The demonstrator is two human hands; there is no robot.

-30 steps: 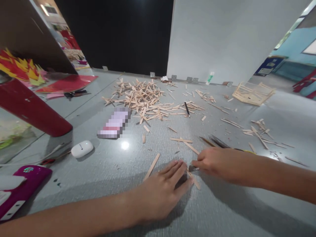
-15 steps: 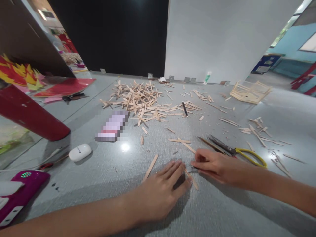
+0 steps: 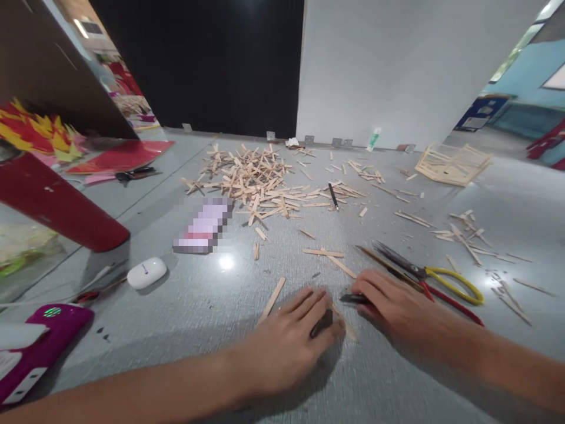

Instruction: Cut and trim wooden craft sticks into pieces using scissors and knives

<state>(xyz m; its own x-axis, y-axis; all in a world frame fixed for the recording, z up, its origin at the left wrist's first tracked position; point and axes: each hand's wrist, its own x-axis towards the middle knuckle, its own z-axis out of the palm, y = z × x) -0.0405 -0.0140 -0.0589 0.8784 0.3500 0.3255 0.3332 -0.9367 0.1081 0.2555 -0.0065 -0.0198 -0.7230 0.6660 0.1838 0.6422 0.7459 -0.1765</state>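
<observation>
Where the left hand (image 3: 286, 347) lies flat over a wooden stick (image 3: 346, 325) on the tabletop (image 3: 397, 388), most of it hides; the right hand (image 3: 392, 306) pinches a dark tool (image 3: 353, 298), perhaps a knife. Scissors (image 3: 424, 272) lie just beyond.

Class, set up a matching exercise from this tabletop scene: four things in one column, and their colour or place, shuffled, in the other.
Things:
1. scissors
2. white case
3. stick frame
4. pen

Descriptions:
A. far right of the table, near the wall
B. yellow and red handles, beside the right hand
C. black, lying at the edge of the stick pile
D. left of the left hand, near a red tube

Pairs: 1-B, 2-D, 3-A, 4-C
</observation>
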